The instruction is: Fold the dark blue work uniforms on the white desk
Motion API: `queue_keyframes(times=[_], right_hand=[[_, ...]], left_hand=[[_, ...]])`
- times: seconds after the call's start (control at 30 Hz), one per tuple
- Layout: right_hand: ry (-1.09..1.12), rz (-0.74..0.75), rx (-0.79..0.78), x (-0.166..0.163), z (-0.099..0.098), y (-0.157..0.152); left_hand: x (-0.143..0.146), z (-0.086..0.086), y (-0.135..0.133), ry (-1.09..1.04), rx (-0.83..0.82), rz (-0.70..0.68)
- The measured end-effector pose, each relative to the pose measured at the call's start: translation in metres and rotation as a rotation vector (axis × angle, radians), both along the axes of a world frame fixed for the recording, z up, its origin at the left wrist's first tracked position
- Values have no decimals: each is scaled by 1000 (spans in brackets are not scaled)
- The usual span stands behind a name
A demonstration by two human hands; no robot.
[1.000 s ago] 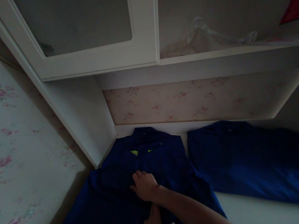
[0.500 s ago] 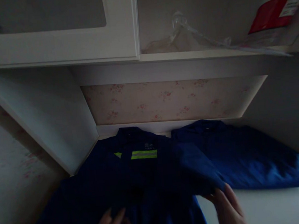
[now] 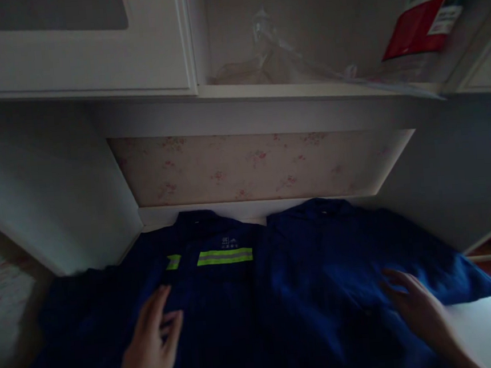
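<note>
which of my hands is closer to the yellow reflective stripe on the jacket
Left. Your left hand lies flat on the dark blue jacket just below-left of the reflective stripe; your right hand rests far right on the other garment.

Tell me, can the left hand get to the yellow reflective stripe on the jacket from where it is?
Probably yes. The left hand lies flat on the blue jacket, just below the stripe, and only smooth cloth lies between them.

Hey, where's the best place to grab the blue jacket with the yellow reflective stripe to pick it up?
Probably at the collar end of the blue jacket, just above the reflective stripe, coming from the front. It lies flat and spread, collar toward the back wall, with the left hand resting on its front.
</note>
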State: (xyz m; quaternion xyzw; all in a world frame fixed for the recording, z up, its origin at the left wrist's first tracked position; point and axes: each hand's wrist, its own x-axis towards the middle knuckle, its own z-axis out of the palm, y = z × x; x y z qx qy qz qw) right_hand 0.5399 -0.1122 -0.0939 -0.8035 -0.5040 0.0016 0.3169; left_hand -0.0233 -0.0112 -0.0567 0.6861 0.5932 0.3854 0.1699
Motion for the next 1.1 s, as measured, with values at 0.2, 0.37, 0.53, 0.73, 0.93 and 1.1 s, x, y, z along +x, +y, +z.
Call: queue_keyframes(times=[0.2, 0.37, 0.53, 0.73, 0.93, 1.1], right_hand=[[-220, 486, -672, -53, 14, 79], [-305, 520, -560, -61, -3, 63], [-71, 357, -263, -43, 2, 67], [46, -256, -18, 2, 65, 102], [-25, -369, 201, 6, 169, 117], [-42, -34, 294, -67, 212, 74]], left_hand=[[107, -60, -33, -99, -119, -344], [145, -60, -30, -55, -227, -396], [177, -37, -18, 71, -386, -491], [196, -39, -17, 219, -534, -630], [197, -37, -18, 233, -527, -594], [175, -26, -4, -256, -720, -672]])
